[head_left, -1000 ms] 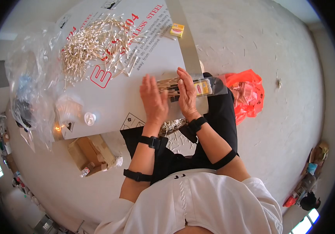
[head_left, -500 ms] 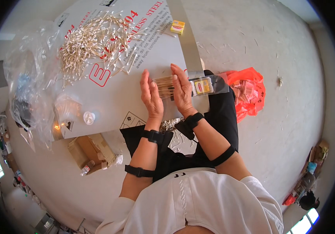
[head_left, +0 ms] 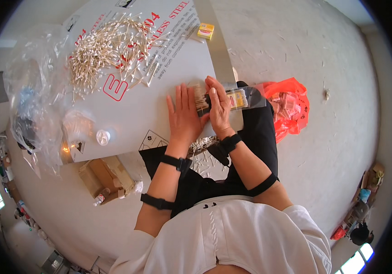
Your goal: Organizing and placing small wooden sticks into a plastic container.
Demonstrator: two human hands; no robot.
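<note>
Between my hands at the table's right edge lie cotton swabs, aligned in a row, their left ends partly under my left hand. That hand is spread flat with straight fingers, its thumb side near the swabs. My right hand curls over the row and grips it together with a clear plastic pouch. White-tipped swabs and a yellow label card show through the pouch, which sticks out to the right over my leg. My right palm hides where the swabs meet the pouch.
A heap of loose swabs covers the far left of the film-covered table. A yellow box sits at the far right edge. A small white tub, clear plastic bag, open carton and red bag surround me.
My left hand has turned from standing on edge to lying flat and has come right, against the swabs. My right hand has tilted and closed over them. Less of the swab row shows.
</note>
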